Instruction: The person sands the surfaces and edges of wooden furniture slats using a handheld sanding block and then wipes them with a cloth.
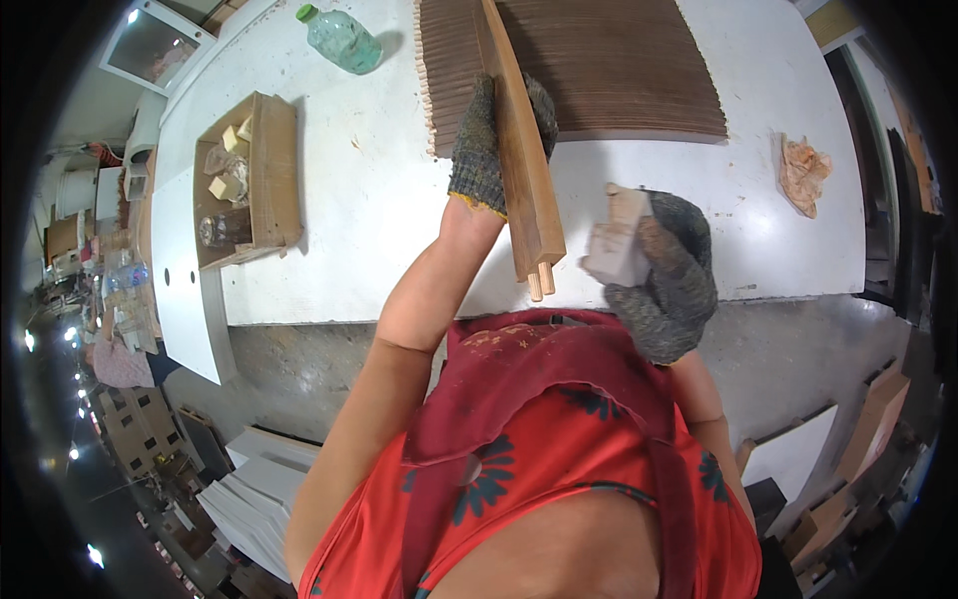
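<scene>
A long brown wooden slat (526, 165) is gripped by my left hand (481, 145), whose gloved fingers wrap round it from both sides. Two pale dowel pins (540, 284) stick out of the slat's near end. My right hand (679, 275), also in a dark grey knit glove, is closed round a pale, roughly square block (619, 240) beside that end, apart from the slat. Motion blurs the block slightly, so its material is unclear. Beyond my hands lies a wide row of similar brown slats (639, 70), pins showing along its left edge.
On the white table (369, 230), an open cardboard box (274, 175) with pale blocks and a jar stands at left. A green-capped plastic bottle (342, 42) lies behind it. A crumpled brownish cloth or paper (803, 175) is at right. White panels (254, 494) are stacked low left.
</scene>
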Demonstrator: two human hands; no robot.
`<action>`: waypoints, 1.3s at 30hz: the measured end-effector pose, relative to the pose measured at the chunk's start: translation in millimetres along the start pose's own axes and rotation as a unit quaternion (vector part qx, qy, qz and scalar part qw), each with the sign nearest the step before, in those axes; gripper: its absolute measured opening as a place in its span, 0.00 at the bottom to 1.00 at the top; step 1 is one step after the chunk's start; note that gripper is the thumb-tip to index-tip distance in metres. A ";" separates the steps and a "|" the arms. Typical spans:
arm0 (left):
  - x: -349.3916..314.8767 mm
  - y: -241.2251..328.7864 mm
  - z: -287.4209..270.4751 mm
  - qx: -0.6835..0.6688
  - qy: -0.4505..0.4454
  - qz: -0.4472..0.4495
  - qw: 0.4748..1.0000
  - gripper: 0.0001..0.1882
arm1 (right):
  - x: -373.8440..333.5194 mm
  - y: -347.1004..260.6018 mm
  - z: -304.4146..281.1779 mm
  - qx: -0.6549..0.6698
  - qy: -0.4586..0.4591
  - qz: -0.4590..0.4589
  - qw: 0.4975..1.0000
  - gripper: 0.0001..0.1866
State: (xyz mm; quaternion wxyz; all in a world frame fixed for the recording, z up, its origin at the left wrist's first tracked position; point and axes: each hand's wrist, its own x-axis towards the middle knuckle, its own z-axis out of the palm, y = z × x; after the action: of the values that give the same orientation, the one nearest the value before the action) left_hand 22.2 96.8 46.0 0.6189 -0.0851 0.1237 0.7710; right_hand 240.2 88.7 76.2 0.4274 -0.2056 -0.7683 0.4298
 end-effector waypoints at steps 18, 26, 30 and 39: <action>14.1 -5.4 -27.4 -0.127 -0.097 -0.005 0.987 0.07 | -3.6 6.4 17.1 -0.141 -0.100 -0.106 0.979 0.25; 16.4 0.1 -20.1 -0.215 -0.124 -0.041 0.968 0.08 | -44.9 39.7 0.7 -0.164 -0.069 0.072 0.981 0.26; 11.9 2.8 -22.5 -0.084 -0.065 -0.002 0.994 0.10 | -53.6 92.0 -26.9 0.207 0.087 0.379 0.898 0.23; -3.2 5.6 -46.8 0.323 0.156 -0.003 0.934 0.18 | -71.7 189.1 -92.1 -0.422 -0.196 0.173 0.868 0.21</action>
State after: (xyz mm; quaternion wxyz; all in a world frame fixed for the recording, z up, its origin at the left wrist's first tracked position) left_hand 16.4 78.8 2.7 0.5884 -0.0007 0.4606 0.6645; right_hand 346.7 187.6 -91.9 0.0591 -0.4076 -0.8965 0.1630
